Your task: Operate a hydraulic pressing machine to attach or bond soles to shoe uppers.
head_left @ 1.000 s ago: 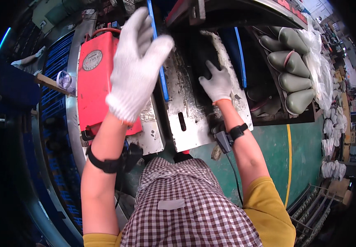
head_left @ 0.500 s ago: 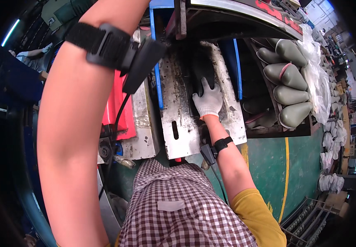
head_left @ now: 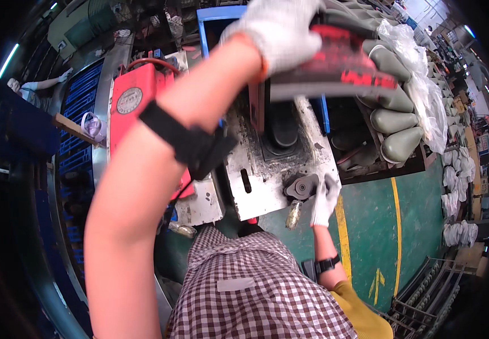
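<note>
My left hand (head_left: 281,39), in a white knit glove, is at the top, against the raised black and red machine cover (head_left: 335,68). Motion smears it, and its fingers are partly hidden, so its grip is unclear. Below the cover a dark rounded block (head_left: 283,133) stands on the worn metal plate (head_left: 273,195). My right hand (head_left: 325,200), also gloved, is at the plate's front right corner. Its fingers extend beside a dark grey lobed knob (head_left: 303,186); whether they touch it I cannot tell.
A red machine housing (head_left: 134,93) stands to the left. Grey-green boot-shaped pieces (head_left: 400,144) fill a rack on the right, beside clear plastic (head_left: 425,90). A metal wire rack (head_left: 425,291) is at lower right. Another person (head_left: 35,90) is at far left.
The cover has come down and forward, and my left hand has come into view with it. My right hand has moved from the dark recess back to the knob at the plate's front right.
</note>
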`<action>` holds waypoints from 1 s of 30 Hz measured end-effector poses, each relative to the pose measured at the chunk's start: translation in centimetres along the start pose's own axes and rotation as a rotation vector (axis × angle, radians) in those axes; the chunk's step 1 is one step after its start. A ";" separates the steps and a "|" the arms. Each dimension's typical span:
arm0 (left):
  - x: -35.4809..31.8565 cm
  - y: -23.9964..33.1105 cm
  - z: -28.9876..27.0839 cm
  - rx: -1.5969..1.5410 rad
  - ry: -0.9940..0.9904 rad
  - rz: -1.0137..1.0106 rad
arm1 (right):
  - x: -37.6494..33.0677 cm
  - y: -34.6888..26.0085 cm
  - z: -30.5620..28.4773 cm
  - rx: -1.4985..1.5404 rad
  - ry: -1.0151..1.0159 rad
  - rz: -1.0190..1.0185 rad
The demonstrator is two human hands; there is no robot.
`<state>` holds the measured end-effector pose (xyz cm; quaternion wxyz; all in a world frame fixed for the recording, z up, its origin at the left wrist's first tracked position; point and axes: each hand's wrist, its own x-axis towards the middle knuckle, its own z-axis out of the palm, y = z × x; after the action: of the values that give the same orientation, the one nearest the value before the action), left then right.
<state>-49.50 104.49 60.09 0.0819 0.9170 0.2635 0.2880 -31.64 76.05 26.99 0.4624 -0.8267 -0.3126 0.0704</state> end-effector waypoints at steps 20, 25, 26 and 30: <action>-20.3 2.8 27.5 -0.088 0.190 0.217 | -3.8 6.5 -6.3 0.977 -0.949 1.024; -19.3 2.2 30.1 -0.077 0.086 0.143 | 2.3 8.4 -4.9 0.911 -0.483 0.970; -19.0 2.3 30.8 -0.076 0.130 0.165 | 3.9 9.3 -4.5 0.999 -0.491 0.998; -18.9 2.3 31.7 -0.078 0.058 0.095 | 4.0 12.2 -2.0 1.371 -0.448 0.944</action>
<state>-43.55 92.54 25.62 0.0961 0.9159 0.2103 0.3281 -22.14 72.32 18.99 0.7092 -0.3748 0.0915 0.5900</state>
